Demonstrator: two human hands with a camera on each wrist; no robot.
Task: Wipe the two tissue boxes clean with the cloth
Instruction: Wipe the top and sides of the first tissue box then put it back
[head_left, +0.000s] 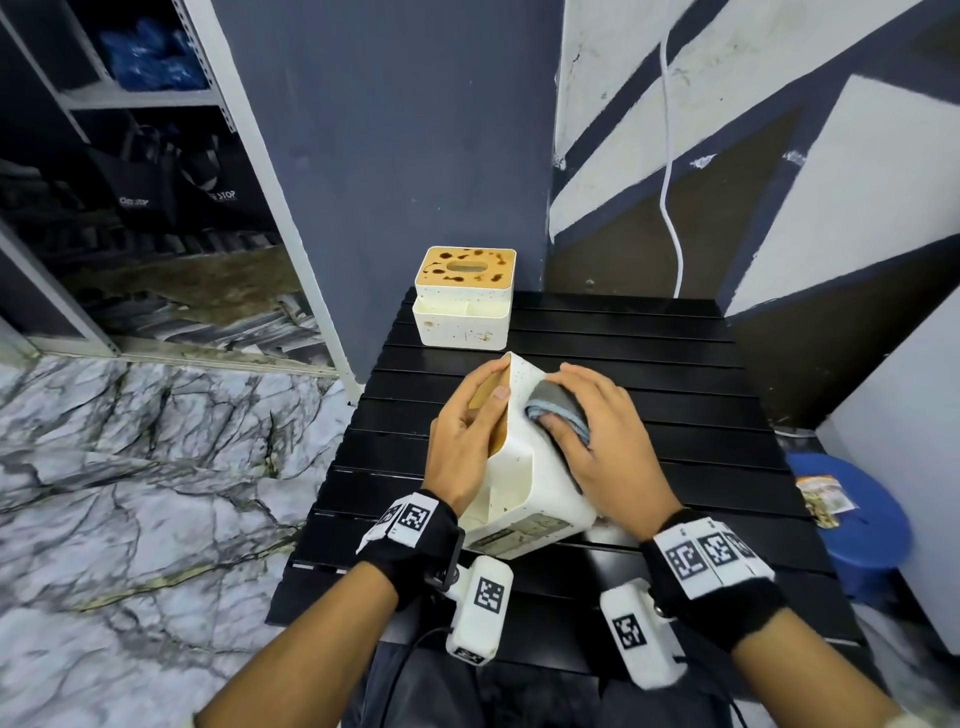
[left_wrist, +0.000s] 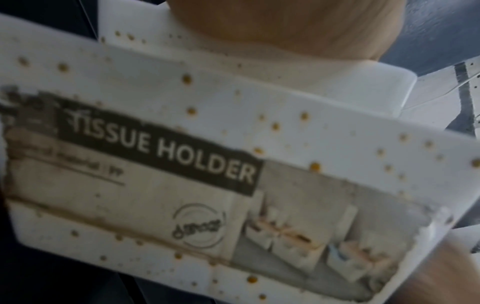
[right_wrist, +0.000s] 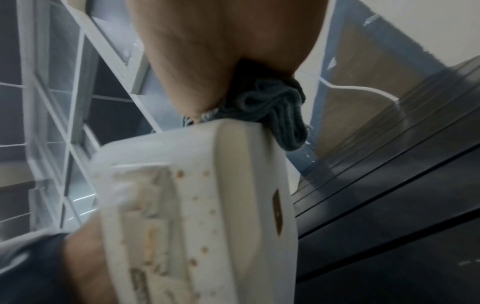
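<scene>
A white tissue box (head_left: 524, 478) with brown speckles is tipped on its side on the black slatted table (head_left: 675, 374). My left hand (head_left: 467, 431) grips its wooden top, thumb over the edge. My right hand (head_left: 597, 441) presses a folded grey-blue cloth (head_left: 558, 410) against the box's upturned side. The left wrist view shows the box's base (left_wrist: 233, 164) with a torn "TISSUE HOLDER" label. In the right wrist view the cloth (right_wrist: 272, 109) is bunched under the palm on the box (right_wrist: 207, 205). A second white box (head_left: 462, 301) with a stained wooden lid stands upright at the table's far edge.
A dark blue wall corner (head_left: 389, 156) rises just behind the table. A metal shelf unit (head_left: 130, 156) stands at the left over marble floor. A blue stool (head_left: 852, 514) with a packet on it sits at the right. A white cable (head_left: 670, 156) hangs down the painted wall.
</scene>
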